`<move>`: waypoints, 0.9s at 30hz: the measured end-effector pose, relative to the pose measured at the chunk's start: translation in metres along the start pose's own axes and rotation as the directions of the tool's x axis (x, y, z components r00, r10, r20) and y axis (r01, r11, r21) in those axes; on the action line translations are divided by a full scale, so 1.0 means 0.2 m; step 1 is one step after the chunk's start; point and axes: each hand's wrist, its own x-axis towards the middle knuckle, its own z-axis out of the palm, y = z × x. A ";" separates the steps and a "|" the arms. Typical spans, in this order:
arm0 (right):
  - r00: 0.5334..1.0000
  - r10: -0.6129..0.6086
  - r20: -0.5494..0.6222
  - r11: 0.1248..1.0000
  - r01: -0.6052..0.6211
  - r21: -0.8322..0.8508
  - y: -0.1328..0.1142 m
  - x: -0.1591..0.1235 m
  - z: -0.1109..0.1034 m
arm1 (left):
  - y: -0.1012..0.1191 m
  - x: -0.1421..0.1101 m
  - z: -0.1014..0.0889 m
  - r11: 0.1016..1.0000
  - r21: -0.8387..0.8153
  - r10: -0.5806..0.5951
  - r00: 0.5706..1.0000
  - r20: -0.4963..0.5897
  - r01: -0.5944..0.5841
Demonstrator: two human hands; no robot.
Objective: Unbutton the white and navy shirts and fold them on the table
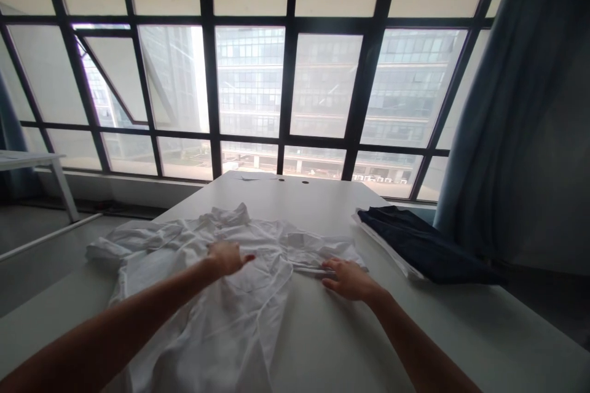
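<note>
A crumpled white shirt lies spread across the white table, collar toward the window. My left hand rests on the middle of the shirt with fingers stretched forward and flat on the cloth. My right hand lies at the shirt's right edge, fingers extended and pressing on a fold of the fabric near a sleeve.
A folded dark navy garment lies on a white one at the table's right side. A tall window wall stands behind the table. A blue curtain hangs at right. Another white table stands at far left.
</note>
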 end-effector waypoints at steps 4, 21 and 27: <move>1.000 0.028 -0.004 0.999 -0.029 -0.039 0.00 0.00 0.00 | -0.01 -0.02 0.12 0.991 0.093 -0.106 0.988 0.115 0.096; 0.936 0.189 -0.296 0.973 -0.219 -0.073 0.26 0.01 -0.13 | -0.38 0.98 0.18 0.997 0.070 0.025 0.998 -0.051 -0.021; 0.576 0.533 -0.619 0.720 -0.694 -0.026 0.67 -0.14 -0.30 | -0.45 1.07 0.16 0.999 -0.009 -0.049 0.990 -0.131 0.048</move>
